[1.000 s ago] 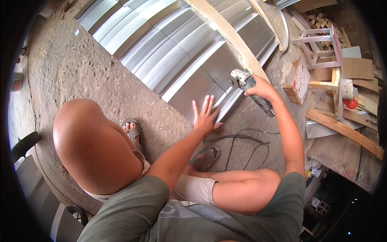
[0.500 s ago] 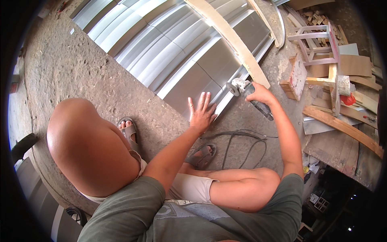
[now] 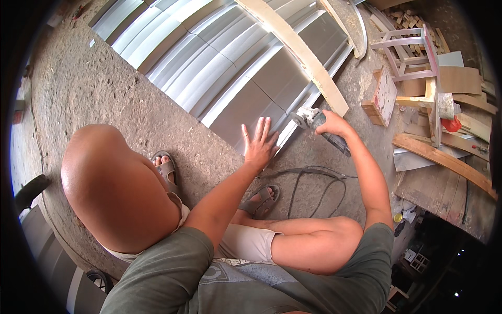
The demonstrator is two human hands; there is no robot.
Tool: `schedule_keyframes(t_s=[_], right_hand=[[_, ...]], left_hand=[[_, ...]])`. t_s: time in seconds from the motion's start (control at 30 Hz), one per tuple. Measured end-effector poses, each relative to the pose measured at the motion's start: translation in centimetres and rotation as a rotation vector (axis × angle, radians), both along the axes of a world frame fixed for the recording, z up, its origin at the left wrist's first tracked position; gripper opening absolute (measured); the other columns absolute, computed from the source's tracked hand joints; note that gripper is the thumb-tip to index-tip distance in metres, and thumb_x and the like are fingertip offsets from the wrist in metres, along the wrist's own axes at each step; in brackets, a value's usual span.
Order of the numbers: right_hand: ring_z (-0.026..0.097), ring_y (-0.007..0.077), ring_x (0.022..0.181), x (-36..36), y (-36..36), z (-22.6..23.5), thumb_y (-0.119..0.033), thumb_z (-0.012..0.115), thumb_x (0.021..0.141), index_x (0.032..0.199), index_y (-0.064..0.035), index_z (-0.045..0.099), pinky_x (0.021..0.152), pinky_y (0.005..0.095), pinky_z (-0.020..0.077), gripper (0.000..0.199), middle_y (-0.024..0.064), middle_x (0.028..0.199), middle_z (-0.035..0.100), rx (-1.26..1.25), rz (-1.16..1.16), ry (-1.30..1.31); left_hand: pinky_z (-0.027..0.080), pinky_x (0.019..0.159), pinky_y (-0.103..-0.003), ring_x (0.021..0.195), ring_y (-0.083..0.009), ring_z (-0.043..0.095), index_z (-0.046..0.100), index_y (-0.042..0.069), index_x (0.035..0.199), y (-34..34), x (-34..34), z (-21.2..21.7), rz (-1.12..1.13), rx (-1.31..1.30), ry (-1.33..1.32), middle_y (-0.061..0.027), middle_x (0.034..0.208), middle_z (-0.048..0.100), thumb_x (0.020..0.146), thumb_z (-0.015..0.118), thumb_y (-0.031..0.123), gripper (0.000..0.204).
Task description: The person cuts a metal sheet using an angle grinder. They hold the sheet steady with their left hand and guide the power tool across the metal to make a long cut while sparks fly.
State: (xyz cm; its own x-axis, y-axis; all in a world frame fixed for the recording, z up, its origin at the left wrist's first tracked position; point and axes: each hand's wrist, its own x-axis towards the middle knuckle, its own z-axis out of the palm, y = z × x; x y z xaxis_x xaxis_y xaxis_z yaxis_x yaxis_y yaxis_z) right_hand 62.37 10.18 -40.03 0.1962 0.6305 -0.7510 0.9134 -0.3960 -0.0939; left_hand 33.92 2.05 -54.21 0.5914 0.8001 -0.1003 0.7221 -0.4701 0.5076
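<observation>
On the rough concrete floor (image 3: 99,94), a person squats over a run of corrugated metal sheets (image 3: 219,63) that stretches from the upper left toward the middle. The left hand (image 3: 258,144) lies flat on the near end of the sheets, fingers spread and pointing up the metal, clasping nothing. The right hand (image 3: 333,125) is clenched around the body of an angle grinder (image 3: 316,125), whose head sits just at the sheet's lower right edge; whether the disc touches the metal cannot be made out, as the head is small and partly covered by the fingers. The grinder's dark rear handle juts out past the wrist, and its black cable (image 3: 308,186) loops on the floor between the right forearm and a sandalled foot (image 3: 261,199). A long pale wooden plank (image 3: 298,52) lies across the sheets just beyond the grinder. To the right stand a small pink stool (image 3: 408,52) and stacked timber offcuts (image 3: 449,152), bent by the lens and cut off at the dark rim. The person's bare knee (image 3: 115,183) hides much of the floor at the left
</observation>
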Motion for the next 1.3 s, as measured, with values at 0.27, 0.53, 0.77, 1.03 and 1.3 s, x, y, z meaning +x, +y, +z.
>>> schedule_keyframes(t_s=[0.27, 0.53, 0.77, 1.03, 1.3], right_hand=[[0.065, 0.0347, 0.115, -0.1, 0.1, -0.1, -0.029, 0.088, 0.057, 0.134, 0.0105, 0.055, 0.101, 0.0359, 0.0495, 0.093, 0.0276, 0.123, 0.067, 0.018, -0.001, 0.023], [0.067, 0.0343, 0.112, 0.5, -0.4, -0.6, -0.027, 0.086, 0.057, 0.132, 0.0103, 0.056, 0.099, 0.0359, 0.0507, 0.089, 0.0270, 0.120, 0.069, 0.063, 0.006, -0.006], [0.068, 0.0340, 0.108, 0.1, -0.1, -0.5, -0.027, 0.086, 0.056, 0.129, 0.0086, 0.059, 0.097, 0.0361, 0.0517, 0.085, 0.0261, 0.116, 0.070, 0.048, 0.016, 0.013], [0.068, 0.0338, 0.106, 0.9, -0.4, -1.2, -0.027, 0.084, 0.057, 0.129, 0.0092, 0.058, 0.095, 0.0359, 0.0524, 0.085, 0.0257, 0.114, 0.070, 0.072, 0.019, -0.003], [0.064, 0.0353, 0.120, -0.7, 0.3, -0.1, -0.029, 0.083, 0.056, 0.143, 0.0131, 0.047, 0.103, 0.0347, 0.0493, 0.103, 0.0310, 0.130, 0.063, -0.008, 0.001, -0.041]], left_hand=[[-0.002, 0.114, -0.080, 0.159, -0.0287, -0.002, 0.052, 0.030, 0.148, 0.1, -0.1, 0.3, -0.013, -0.035, 0.011, -0.0111, 0.172, 0.007, 0.100, 0.052, 0.051, 0.053], [-0.003, 0.114, -0.080, 0.159, -0.0286, -0.002, 0.052, 0.030, 0.149, 0.1, 0.0, 0.4, -0.016, -0.035, 0.014, -0.0106, 0.172, 0.007, 0.101, 0.051, 0.051, 0.052], [-0.003, 0.114, -0.080, 0.159, -0.0288, -0.002, 0.051, 0.030, 0.149, 0.0, -0.1, 0.1, -0.012, -0.030, 0.022, -0.0099, 0.172, 0.007, 0.101, 0.050, 0.052, 0.053], [-0.003, 0.114, -0.080, 0.159, -0.0291, -0.002, 0.051, 0.031, 0.149, 0.1, 0.1, 0.1, -0.019, -0.026, 0.028, -0.0100, 0.172, 0.007, 0.101, 0.050, 0.052, 0.053], [-0.004, 0.114, -0.080, 0.160, -0.0289, -0.002, 0.051, 0.031, 0.149, 0.1, 0.0, -0.1, -0.010, -0.038, 0.011, -0.0100, 0.172, 0.006, 0.101, 0.050, 0.051, 0.052]])
